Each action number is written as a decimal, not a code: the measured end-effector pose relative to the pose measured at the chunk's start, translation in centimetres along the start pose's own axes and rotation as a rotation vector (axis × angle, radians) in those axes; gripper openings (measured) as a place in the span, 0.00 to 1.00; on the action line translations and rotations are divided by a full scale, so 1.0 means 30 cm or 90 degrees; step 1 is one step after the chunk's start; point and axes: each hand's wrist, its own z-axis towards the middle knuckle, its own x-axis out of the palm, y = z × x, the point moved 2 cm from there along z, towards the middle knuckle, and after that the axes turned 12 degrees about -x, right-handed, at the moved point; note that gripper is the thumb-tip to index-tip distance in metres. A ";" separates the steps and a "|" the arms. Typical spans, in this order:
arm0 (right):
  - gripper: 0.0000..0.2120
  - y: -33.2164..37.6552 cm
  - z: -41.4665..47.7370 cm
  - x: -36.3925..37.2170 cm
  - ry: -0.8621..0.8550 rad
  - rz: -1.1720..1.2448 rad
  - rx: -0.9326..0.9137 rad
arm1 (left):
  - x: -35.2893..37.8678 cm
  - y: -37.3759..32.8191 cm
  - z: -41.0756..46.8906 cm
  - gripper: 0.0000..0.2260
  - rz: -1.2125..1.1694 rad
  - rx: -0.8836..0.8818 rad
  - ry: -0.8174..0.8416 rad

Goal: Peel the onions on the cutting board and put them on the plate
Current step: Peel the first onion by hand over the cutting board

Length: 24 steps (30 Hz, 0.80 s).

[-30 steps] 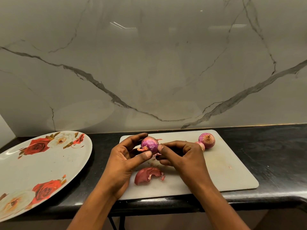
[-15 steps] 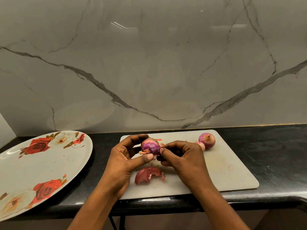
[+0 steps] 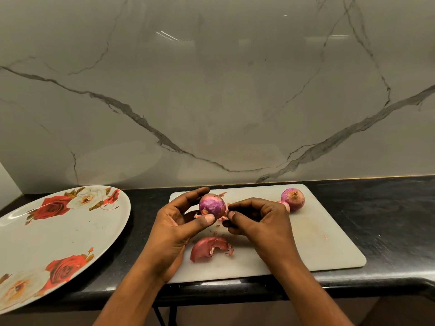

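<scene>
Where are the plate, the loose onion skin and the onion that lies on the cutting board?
plate (image 3: 47, 234): head view, bare white part between the roses.
onion skin (image 3: 207, 249): head view, its curved outer side.
onion (image 3: 293, 199): head view, its round front side.

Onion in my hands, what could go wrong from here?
The left hand holds the onion by thumb and fingertips only while the right hand pinches skin; a hard tug could pop it loose, and the board lies close to the counter's front edge.
Skin scraps cling by the thumb and could ride along to the plate.
The plate's near rim seems to overhang the counter, so a nudge might tip it.
</scene>
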 end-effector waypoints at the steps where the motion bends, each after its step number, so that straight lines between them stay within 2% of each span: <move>1: 0.06 0.002 -0.001 0.001 0.006 -0.002 -0.007 | -0.001 0.000 0.000 0.28 0.007 0.000 -0.002; 8: 0.04 0.008 -0.001 0.010 0.031 -0.035 -0.032 | 0.000 -0.001 -0.003 0.28 0.064 0.016 -0.041; 16: 0.08 0.006 0.001 0.011 0.035 -0.080 -0.028 | -0.003 0.001 -0.004 0.29 0.120 0.027 -0.051; 20: 0.08 0.002 0.001 0.008 0.034 -0.083 -0.023 | -0.003 0.005 -0.004 0.28 0.112 0.028 -0.042; 24: 0.04 -0.005 0.003 0.007 0.026 -0.078 -0.020 | -0.003 0.006 -0.004 0.28 0.064 0.017 -0.017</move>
